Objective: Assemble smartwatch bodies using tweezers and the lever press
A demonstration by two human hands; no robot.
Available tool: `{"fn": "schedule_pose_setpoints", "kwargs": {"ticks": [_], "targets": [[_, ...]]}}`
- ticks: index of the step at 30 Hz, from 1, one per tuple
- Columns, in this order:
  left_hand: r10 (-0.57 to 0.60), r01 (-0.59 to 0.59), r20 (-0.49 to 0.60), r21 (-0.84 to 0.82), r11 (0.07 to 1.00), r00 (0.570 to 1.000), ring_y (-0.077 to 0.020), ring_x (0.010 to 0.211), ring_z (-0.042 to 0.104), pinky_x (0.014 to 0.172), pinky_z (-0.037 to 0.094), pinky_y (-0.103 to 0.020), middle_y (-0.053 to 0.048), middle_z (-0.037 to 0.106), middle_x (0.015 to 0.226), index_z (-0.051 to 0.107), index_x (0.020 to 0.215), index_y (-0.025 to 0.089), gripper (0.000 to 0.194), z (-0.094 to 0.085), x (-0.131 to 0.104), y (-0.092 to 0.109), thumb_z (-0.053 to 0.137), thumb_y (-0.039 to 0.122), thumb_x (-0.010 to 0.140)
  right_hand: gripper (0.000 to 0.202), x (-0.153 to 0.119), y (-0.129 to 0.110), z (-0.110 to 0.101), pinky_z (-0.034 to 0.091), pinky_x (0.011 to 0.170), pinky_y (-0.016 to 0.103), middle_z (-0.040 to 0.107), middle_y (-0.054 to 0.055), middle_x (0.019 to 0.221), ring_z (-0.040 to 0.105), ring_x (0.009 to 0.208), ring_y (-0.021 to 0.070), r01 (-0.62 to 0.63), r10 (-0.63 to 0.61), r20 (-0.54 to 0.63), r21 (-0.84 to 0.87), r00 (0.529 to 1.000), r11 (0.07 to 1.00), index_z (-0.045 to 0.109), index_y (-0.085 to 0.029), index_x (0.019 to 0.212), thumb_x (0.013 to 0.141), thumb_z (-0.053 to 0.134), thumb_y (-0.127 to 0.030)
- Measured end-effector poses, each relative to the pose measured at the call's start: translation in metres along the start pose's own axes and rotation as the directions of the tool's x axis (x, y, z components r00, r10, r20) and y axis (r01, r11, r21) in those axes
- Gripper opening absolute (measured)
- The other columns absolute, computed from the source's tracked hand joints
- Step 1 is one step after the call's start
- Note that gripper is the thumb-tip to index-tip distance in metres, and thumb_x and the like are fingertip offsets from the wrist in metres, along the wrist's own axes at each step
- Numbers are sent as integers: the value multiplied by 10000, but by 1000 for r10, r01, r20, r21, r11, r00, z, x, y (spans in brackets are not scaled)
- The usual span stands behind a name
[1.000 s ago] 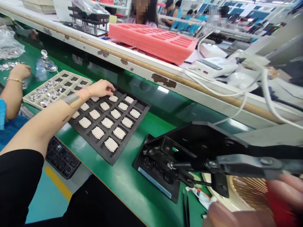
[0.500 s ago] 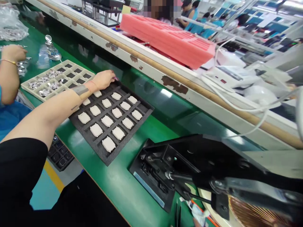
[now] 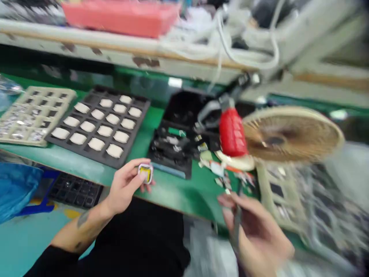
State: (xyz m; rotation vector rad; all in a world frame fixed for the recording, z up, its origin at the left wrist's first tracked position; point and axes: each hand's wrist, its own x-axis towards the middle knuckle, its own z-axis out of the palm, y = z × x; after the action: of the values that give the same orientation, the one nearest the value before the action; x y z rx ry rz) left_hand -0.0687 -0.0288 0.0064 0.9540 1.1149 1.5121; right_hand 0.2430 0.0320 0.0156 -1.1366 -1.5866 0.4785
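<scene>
My left hand point(image 3: 122, 190) is closed round a small rounded-square watch case point(image 3: 146, 173) with a pale rim and a yellow inside, held just over the table's front edge. My right hand point(image 3: 261, 234), smeared by motion, grips dark tweezers point(image 3: 237, 225) at the lower right. To the left of the hands lies a black tray point(image 3: 111, 161) with white pieces in most of its pockets. Beyond my left hand stands a black press fixture point(image 3: 170, 150) with a red handle point(image 3: 233, 132). Small loose parts point(image 3: 221, 179) lie near my right fingers.
A beige tray point(image 3: 43, 143) of small metal parts sits at the far left, and another beige tray point(image 3: 266, 192) at the right. A large reel point(image 3: 294, 134) stands behind the latter. A shelf ledge point(image 3: 115, 54) with a pink foam block point(image 3: 121, 17) runs along the back.
The view has swung right and down. My left hand has left the black tray's far edge and now holds the watch case near me. My right hand has come into view with the tweezers.
</scene>
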Motion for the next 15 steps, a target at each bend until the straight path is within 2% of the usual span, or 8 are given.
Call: {"fn": "schedule_pose_setpoints", "kwargs": {"ticks": [1, 3, 4, 6, 8, 10, 13, 15], "targets": [[-48, 50, 61, -34, 998, 997, -201, 696, 786, 625, 585, -298, -73, 860, 921, 753, 1399, 238, 416, 16, -1, -9, 826, 470, 1061, 219, -2, -8, 7, 704, 680, 601, 816, 80, 868, 797, 722, 364, -19, 20, -14, 79, 1000, 997, 894, -517, 1153, 944, 883, -453], [-113, 119, 176, -27, 992, 978, -190, 696, 775, 624, 579, -285, -62, 851, 917, 746, 1424, 225, 475, 42, 1, -26, 854, 477, 1037, 150, -10, -15, 21, 691, 720, 528, 772, 57, 824, 766, 714, 278, -6, 33, -123, 216, 992, 976, 906, -417, 1156, 1035, 821, -391], [-125, 124, 224, 21, 992, 966, -184, 706, 772, 644, 588, -283, -58, 848, 926, 738, 1455, 217, 493, 52, 2, -34, 846, 465, 1043, 142, -16, -15, 27, 689, 723, 474, 776, 47, 856, 765, 731, 243, 14, 30, -159, 266, 987, 964, 905, -384, 1161, 1038, 835, -377], [-105, 60, 271, 172, 983, 957, -168, 730, 761, 717, 615, -285, -47, 844, 947, 718, 1516, 201, 493, 62, 2, -45, 799, 411, 1077, 159, -31, -17, 36, 679, 687, 367, 795, 32, 918, 785, 762, 195, 15, 60, -208, 344, 976, 939, 893, -346, 1200, 1056, 829, -331], [-53, -37, 280, 308, 951, 959, -153, 747, 750, 780, 628, -283, -35, 837, 953, 697, 1554, 189, 485, 63, -1, -49, 758, 351, 1101, 192, -49, -20, 45, 693, 698, 313, 819, 26, 981, 818, 812, 176, -45, 134, -201, 393, 971, 918, 878, -328, 1237, 1059, 825, -277], [-12, -98, 283, 370, 924, 959, -147, 745, 744, 773, 626, -274, -28, 828, 951, 696, 1553, 182, 469, 58, -3, -48, 741, 326, 1109, 187, -65, -23, 53, 730, 764, 322, 844, 44, 1076, 847, 912, 191, -96, 177, -164, 411, 970, 907, 873, -307, 1228, 1059, 819, -249], [7, -135, 312, 390, 911, 950, -148, 756, 751, 756, 629, -274, -42, 841, 1018, 700, 1547, 187, 462, 54, -5, -46, 744, 328, 1109, 181, -79, -23, 64, 762, 840, 370, 864, 66, 1173, 861, 1003, 218, -73, 143, -138, 421, 980, 904, 863, -291, 1216, 1072, 785, -215], [8, -144, 325, 399, 906, 946, -150, 773, 758, 781, 635, -282, -49, 850, 1049, 695, 1555, 188, 470, 53, -4, -45, 749, 317, 1106, 245, -80, -21, 68, 764, 861, 375, 871, 52, 1163, 864, 976, 208, -42, 121, -157, 431, 980, 901, 851, -305, 1253, 1076, 758, -163]]}}
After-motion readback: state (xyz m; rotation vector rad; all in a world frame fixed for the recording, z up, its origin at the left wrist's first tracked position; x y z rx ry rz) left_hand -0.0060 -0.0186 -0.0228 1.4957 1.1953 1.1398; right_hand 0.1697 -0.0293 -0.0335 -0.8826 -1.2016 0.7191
